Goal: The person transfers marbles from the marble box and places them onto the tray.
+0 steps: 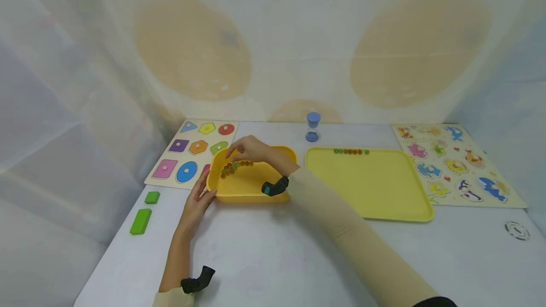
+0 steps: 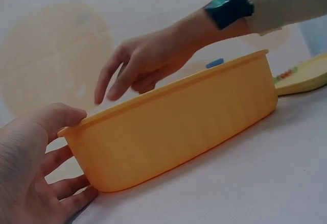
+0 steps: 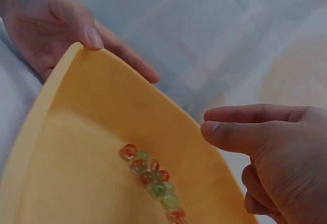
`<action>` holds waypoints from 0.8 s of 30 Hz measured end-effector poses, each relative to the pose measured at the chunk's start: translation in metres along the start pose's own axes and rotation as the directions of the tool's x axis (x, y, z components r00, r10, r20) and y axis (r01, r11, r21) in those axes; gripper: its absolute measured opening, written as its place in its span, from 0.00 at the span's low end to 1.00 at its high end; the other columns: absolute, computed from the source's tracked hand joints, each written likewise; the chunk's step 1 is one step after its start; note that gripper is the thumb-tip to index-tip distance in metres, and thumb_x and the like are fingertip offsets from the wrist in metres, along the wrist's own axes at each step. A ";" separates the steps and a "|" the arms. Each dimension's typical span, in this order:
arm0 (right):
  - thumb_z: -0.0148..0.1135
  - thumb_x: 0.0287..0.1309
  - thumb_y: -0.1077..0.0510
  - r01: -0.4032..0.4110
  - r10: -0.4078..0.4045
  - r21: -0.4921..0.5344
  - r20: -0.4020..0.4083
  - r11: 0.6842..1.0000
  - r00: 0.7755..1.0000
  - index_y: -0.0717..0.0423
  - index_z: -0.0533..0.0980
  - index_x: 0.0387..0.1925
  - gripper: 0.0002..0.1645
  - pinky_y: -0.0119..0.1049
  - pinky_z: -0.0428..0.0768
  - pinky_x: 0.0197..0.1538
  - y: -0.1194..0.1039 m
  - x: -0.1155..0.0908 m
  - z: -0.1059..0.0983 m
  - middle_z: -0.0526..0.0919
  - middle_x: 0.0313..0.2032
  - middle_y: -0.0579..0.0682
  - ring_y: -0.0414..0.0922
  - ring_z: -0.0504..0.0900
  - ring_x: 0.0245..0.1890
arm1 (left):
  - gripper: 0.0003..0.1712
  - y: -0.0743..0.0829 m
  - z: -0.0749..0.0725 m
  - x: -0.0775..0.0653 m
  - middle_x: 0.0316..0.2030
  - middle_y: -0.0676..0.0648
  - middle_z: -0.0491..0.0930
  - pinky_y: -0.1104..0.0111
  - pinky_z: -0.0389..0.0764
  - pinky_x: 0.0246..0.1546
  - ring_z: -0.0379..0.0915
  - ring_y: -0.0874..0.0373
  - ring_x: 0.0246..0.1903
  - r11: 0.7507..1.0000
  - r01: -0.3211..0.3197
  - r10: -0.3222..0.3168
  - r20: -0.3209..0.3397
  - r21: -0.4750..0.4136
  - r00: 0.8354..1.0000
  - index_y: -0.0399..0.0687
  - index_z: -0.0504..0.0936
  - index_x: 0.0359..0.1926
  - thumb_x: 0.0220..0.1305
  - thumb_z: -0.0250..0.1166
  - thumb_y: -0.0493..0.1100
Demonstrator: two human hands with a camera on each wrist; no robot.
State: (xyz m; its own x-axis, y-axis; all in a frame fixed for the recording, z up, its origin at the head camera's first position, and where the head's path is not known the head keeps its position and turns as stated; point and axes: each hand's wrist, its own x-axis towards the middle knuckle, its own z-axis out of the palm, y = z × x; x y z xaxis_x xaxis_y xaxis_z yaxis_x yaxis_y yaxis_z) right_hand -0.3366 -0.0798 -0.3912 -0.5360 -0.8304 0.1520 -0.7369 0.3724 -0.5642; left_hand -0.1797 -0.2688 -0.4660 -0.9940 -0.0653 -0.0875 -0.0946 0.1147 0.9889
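Observation:
A deep orange-yellow plastic bin [image 1: 251, 187] stands on the white table. My left hand [image 1: 198, 203] grips its left front corner, thumb over the rim and fingers against the outer wall [image 2: 153, 147]. Glass marbles [image 3: 156, 178], red-orange and green, lie in a curved cluster on the bin's floor. Above them hovers my right hand [image 1: 251, 148], with index finger and thumb extended and slightly apart, the other fingers bent. Nothing shows between those fingertips. To the right, a flat yellow tray [image 1: 367, 186] has a short row of similar marbles [image 1: 351, 151] along its far edge.
A shape puzzle board [image 1: 170, 153] lies behind the bin at left, an animal puzzle board [image 1: 452, 165] beyond the tray at right. Two green blocks [image 1: 141, 221] sit at the left edge. A blue sand timer [image 1: 313, 127] stands at the back, a round chip [image 1: 517, 230] at right.

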 end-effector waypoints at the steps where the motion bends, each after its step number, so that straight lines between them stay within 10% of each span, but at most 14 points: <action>1: 0.61 0.54 0.55 -0.009 0.009 -0.007 0.022 1.000 1.000 0.49 0.81 0.40 0.11 0.26 0.57 0.21 0.000 0.006 0.003 0.64 0.15 0.45 0.39 0.57 0.16 | 0.33 0.000 0.000 0.000 0.68 0.60 0.46 0.70 0.68 0.53 0.54 0.55 0.64 1.000 0.001 -0.001 0.003 0.003 1.000 0.78 0.53 0.64 0.63 0.55 0.47; 10: 0.62 0.51 0.57 -0.115 0.110 0.018 0.183 0.993 0.977 0.46 0.81 0.36 0.08 0.23 0.71 0.47 0.000 0.034 0.036 0.79 0.39 0.39 0.39 0.72 0.41 | 0.36 0.012 0.002 -0.008 0.68 0.60 0.45 0.71 0.68 0.53 0.52 0.54 0.65 1.000 0.016 -0.016 0.009 0.016 1.000 0.75 0.51 0.66 0.60 0.58 0.51; 24: 0.62 0.53 0.55 -0.078 0.092 -0.071 0.213 0.994 0.973 0.45 0.82 0.36 0.08 0.23 0.72 0.47 0.006 0.035 0.051 0.80 0.34 0.35 0.36 0.74 0.38 | 0.34 0.000 -0.002 0.000 0.67 0.62 0.48 0.67 0.66 0.56 0.49 0.58 0.66 0.998 -0.020 0.021 -0.011 0.052 1.000 0.78 0.54 0.64 0.61 0.57 0.49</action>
State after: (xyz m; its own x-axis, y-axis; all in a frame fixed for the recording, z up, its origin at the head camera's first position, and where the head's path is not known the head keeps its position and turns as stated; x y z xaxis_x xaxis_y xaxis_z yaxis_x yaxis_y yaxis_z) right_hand -0.3383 -0.1281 -0.4308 -0.5010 -0.8620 -0.0770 -0.7202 0.4647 -0.5152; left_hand -0.1798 -0.2705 -0.4661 -0.9951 -0.0739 -0.0657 -0.0773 0.1673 0.9829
